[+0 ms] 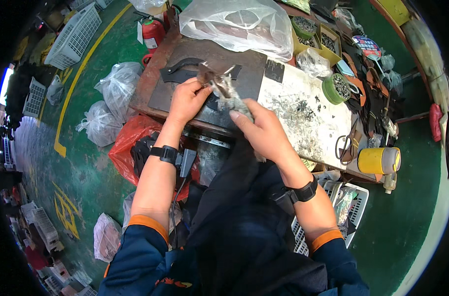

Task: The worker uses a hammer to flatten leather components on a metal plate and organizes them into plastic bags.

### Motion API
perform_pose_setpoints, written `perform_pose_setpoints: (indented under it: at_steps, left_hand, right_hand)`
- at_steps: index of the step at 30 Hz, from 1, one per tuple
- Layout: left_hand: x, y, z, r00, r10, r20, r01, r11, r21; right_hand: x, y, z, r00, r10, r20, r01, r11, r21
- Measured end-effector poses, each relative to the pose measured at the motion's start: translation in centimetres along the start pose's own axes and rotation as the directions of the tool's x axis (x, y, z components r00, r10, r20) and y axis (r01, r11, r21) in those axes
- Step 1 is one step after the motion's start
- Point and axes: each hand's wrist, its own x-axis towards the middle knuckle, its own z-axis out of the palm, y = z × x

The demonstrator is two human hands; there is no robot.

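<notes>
My right hand is wrapped around the grey, worn handle of a hammer, whose head is smeared by motion. The hammer's head is raised over the dark work plate, close to my left fingers. My left hand rests at the plate with thumb and fingers pinched together. What they grip is too small and partly hidden behind the hammer. Just beyond my left fingers lies a black curved strap piece on flat black material.
On the bench's right side stand a green cup of small metal parts, scissors and a yellow container. A large clear plastic bag lies at the back. Bags and a fire extinguisher stand left of the bench.
</notes>
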Motion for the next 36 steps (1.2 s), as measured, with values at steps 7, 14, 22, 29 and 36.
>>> perform_pose_setpoints:
  at_steps: [7, 14, 22, 29, 36]
  left_hand:
    - [0.0, 1.0, -0.8, 0.987, -0.066, 0.149, 0.062, 0.998, 0.033]
    - [0.1, 0.6, -0.8, 0.976, -0.04, 0.215, 0.021, 0.996, 0.089]
    - [0.4, 0.3, -0.1, 0.964, -0.023, 0.265, -0.01, 0.992, 0.124]
    - [-0.5, 0.1, -0.7, 0.986, 0.041, 0.161, -0.055, 0.995, 0.086]
    - [0.3, 1.3, -0.5, 0.978, -0.008, 0.207, -0.014, 0.994, 0.107]
  right_hand:
    - [-2.8, -2.7, -3.0, 0.97, 0.236, -0.054, -0.165, 0.808, 0.565]
    - [-3.8, -5.4, -5.2, 0.983, 0.124, -0.137, -0.005, 0.762, 0.647]
    - [-4.3, -1.6, -2.6, 0.94, -0.24, -0.241, 0.334, 0.786, 0.52]
    - [-1.4, -3.5, -2.1, 0.978, 0.209, -0.001, -0.202, 0.947, 0.25]
    - [1.2, 0.9, -1.4, 0.868, -0.067, -0.492, 0.339, 0.804, 0.489]
